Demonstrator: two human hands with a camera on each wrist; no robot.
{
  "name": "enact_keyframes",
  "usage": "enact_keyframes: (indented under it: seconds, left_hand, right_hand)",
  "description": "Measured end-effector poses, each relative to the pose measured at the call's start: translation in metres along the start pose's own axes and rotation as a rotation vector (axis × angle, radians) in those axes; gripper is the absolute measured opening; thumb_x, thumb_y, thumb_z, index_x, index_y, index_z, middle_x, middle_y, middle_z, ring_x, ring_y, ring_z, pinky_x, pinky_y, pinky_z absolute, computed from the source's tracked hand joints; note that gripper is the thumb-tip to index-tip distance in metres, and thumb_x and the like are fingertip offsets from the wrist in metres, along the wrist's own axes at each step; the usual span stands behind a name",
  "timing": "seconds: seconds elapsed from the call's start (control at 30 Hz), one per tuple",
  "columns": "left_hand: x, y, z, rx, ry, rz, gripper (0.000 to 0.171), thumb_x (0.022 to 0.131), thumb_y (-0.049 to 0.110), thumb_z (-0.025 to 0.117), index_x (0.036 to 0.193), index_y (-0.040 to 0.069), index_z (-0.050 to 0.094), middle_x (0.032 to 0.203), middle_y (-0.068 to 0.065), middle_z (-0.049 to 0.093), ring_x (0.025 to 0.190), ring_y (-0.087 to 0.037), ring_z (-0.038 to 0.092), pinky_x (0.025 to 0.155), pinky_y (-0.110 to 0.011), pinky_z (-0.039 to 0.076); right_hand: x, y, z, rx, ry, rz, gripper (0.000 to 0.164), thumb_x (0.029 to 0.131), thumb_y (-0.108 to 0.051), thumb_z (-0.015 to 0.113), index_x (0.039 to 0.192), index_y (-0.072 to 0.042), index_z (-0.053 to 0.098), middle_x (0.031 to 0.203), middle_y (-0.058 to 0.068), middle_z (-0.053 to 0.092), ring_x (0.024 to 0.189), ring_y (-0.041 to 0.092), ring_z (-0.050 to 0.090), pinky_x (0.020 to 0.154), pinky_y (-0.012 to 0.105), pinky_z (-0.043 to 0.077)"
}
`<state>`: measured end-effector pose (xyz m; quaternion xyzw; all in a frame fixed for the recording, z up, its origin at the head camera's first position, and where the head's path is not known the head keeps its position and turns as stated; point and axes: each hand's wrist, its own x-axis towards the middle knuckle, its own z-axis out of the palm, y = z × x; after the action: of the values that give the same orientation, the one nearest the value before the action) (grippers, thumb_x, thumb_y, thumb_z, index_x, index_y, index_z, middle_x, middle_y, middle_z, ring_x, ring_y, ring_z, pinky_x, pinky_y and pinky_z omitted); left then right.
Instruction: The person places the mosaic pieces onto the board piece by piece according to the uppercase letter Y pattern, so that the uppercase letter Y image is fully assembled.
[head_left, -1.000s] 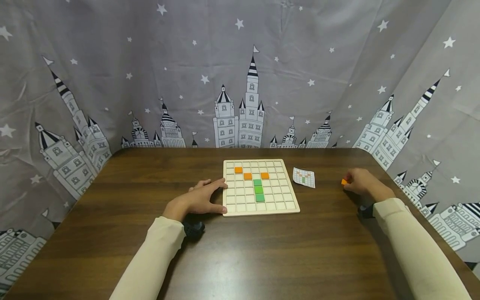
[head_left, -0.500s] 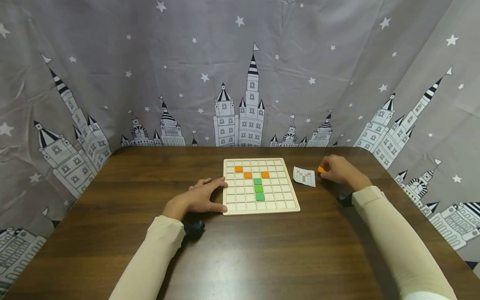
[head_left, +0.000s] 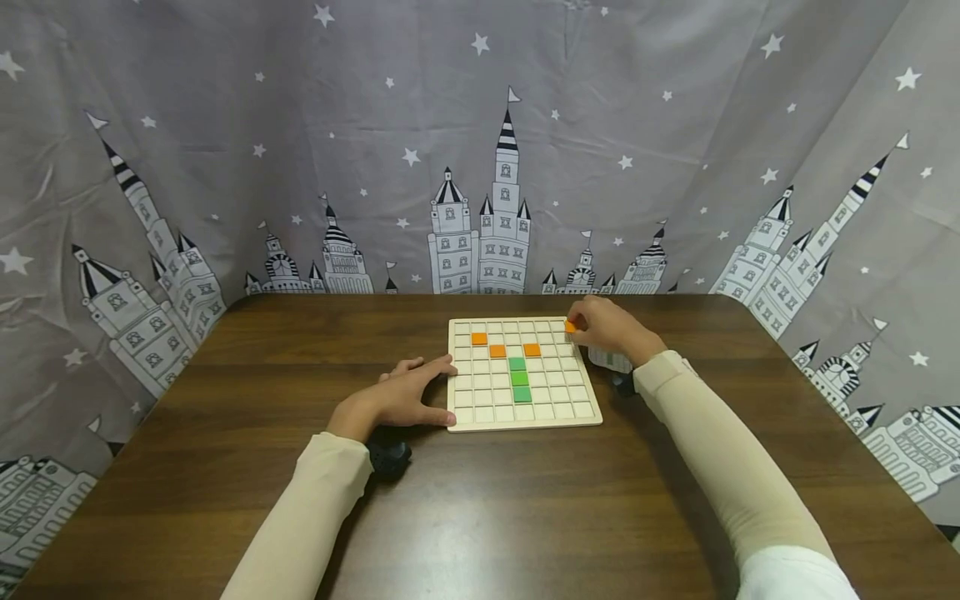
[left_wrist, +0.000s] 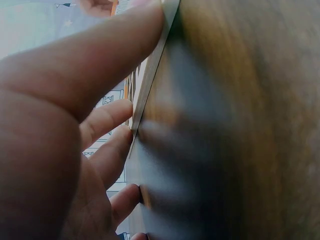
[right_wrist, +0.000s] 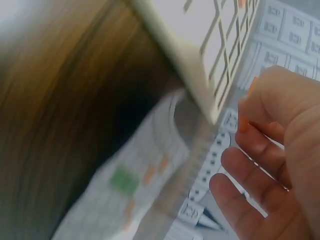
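Note:
A pale grid board [head_left: 480, 412] lies on the table with orange tiles [head_left: 498, 352] and green tiles [head_left: 519, 379] set in some of its squares. My left hand [head_left: 397, 396] rests at the board's left edge, fingers spread and fairly straight, thumb and fingertips touching the rim. With thumb and index finger, my right hand [head_left: 611, 325] pinches an orange tile [head_left: 570, 327] over the board's far right corner. The right wrist view shows this orange tile [right_wrist: 243, 122] between the fingertips, the other fingers loosely bent.
A small printed card [head_left: 609, 360] with a coloured grid pattern lies right of the board, partly hidden under the right hand. The brown wooden table [head_left: 480, 500] reaches back to a grey curtain [head_left: 600, 108] printed with castles and stars.
My right hand has moved left from the table's right side, carrying the orange tile past the card to the board's far right corner. The left hand has stayed at the board's edge.

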<state>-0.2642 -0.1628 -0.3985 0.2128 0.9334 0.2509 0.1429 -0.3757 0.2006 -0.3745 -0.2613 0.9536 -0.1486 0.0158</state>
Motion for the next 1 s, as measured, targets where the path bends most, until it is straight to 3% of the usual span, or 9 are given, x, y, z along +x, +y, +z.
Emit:
enact_keyframes:
  seconds: [0.4, 1.0]
  left_hand:
    - [0.000, 0.002, 0.000, 0.008, -0.005, -0.015, 0.084, 0.085, 0.049, 0.080, 0.154, 0.020, 0.042, 0.164, -0.003, 0.029, 0.149, -0.043, 0.017, 0.108, -0.074, 0.013]
    - [0.000, 0.001, 0.000, 0.003, 0.003, -0.020, 0.083, 0.084, 0.048, 0.080, 0.153, 0.020, 0.043, 0.164, -0.003, 0.029, 0.149, -0.043, 0.016, 0.109, -0.074, 0.013]
  right_hand:
    - [0.017, -0.022, 0.015, -0.045, -0.067, -0.059, 0.023, 0.092, -0.009, 0.073, 0.113, -0.002, 0.070, 0.110, 0.011, 0.062, 0.100, 0.027, 0.061, 0.090, 0.043, 0.051]
    - [0.025, -0.026, 0.019, -0.058, -0.080, -0.092, 0.021, 0.091, -0.006, 0.069, 0.112, -0.002, 0.071, 0.109, 0.012, 0.063, 0.097, 0.027, 0.059, 0.089, 0.042, 0.050]
